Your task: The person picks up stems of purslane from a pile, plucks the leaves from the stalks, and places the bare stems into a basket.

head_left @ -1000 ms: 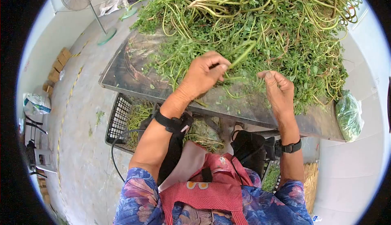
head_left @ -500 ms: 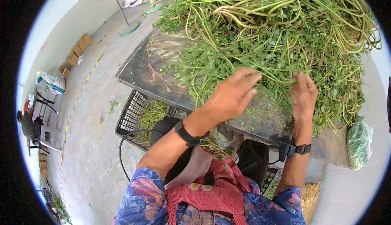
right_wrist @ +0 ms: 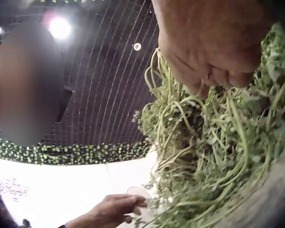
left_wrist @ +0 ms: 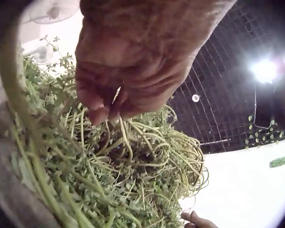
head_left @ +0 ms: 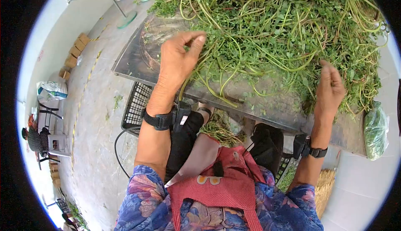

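Observation:
A big heap of long-stemmed leafy greens point(head_left: 267, 34) covers most of the dark table point(head_left: 133, 63). My left hand point(head_left: 177, 59) is raised over the heap's left edge, thumb and fingertips close together, with nothing visible between them. A thick bare stem point(head_left: 225, 101) lies below and right of it at the table's front edge. At the heap's right side is my right hand point(head_left: 330, 86), fingers loosely bent and nothing seen held. One curved stem point(head_left: 298, 68) ends near its fingertips. In the right wrist view, the left hand point(right_wrist: 109, 211) shows a gap between fingers and thumb.
A black plastic crate point(head_left: 137, 107) stands under the table's left part. At the right corner hangs a clear bag of greens point(head_left: 375, 130). Cardboard boxes point(head_left: 75, 51) and a standing fan point(head_left: 125, 20) are on the floor at left.
My left hand has moved left, away from the middle of the heap. My right hand has shifted right and left the stem it was touching. The head view has tilted and shifted.

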Motion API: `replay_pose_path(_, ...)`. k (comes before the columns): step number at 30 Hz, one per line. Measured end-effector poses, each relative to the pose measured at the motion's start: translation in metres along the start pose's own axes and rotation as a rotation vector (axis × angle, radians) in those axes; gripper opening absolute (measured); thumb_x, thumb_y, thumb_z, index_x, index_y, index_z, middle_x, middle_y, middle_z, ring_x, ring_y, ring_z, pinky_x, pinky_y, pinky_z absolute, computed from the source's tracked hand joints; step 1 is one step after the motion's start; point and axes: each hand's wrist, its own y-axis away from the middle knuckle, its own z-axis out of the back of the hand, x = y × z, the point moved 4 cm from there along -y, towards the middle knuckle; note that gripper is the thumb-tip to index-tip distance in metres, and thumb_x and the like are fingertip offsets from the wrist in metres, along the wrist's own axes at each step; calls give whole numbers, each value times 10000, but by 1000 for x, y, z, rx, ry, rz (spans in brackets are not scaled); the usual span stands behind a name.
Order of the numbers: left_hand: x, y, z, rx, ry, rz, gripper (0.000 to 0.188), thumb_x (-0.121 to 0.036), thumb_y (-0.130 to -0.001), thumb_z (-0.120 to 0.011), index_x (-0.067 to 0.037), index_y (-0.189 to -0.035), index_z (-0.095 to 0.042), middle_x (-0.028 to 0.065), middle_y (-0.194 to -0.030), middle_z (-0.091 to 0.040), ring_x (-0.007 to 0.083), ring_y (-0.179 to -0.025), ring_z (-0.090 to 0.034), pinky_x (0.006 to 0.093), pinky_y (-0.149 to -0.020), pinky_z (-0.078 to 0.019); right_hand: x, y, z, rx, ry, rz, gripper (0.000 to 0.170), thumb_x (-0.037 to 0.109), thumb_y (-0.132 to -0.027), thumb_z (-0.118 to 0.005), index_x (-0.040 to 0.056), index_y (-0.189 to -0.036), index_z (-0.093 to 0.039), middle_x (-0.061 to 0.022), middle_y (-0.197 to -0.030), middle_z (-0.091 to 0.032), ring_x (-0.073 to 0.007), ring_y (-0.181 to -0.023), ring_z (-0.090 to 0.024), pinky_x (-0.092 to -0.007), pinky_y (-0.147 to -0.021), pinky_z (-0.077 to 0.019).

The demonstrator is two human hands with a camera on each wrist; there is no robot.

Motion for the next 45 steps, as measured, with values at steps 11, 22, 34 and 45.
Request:
replay_pose_path(11,32,17,23,553,-335,404,368,-412,-702,-690,-49,-687,-635,149,-677,-611,323,-677,-601,407,-594,-462,65,85,-112,818,250,512,81,146,-787,-624,91,-836,-656,-91,-718,-642,-217,-688,-633,-315,-610,-490)
replay_pose_path(22,21,5,-5,320,-485,104,196,-252,-747,-637,-57,-749,-615,164,-706,-598,356,-712,-590,435,-610,-462,25,59,-193,914,830,685,229,237,-774,-619,191,-997,-631,-123,-727,-629,-318,-655,-610,-424,-565,-480)
replay_pose_path(34,-48,-9,69,231,-494,-42,135,-160,-811,-591,-26,-802,-603,162,-659,-562,304,-614,-552,376,-569,-434,-7,-13,-186,627,712,612,157,245,-791,-631,223,-936,-689,-87,-706,-645,-271,-645,-613,-365,-554,-482)
replay_pose_path(45,-140,1,130,-250,-116,-10,123,-105,-845,-628,17,-840,-633,-24,-618,-538,42,-567,-484,188,-506,-365,-21,-16,-177,629,614,449,176,284,-826,-592,206,-962,-672,-123,-713,-641,-301,-677,-616,-400,-592,-484)
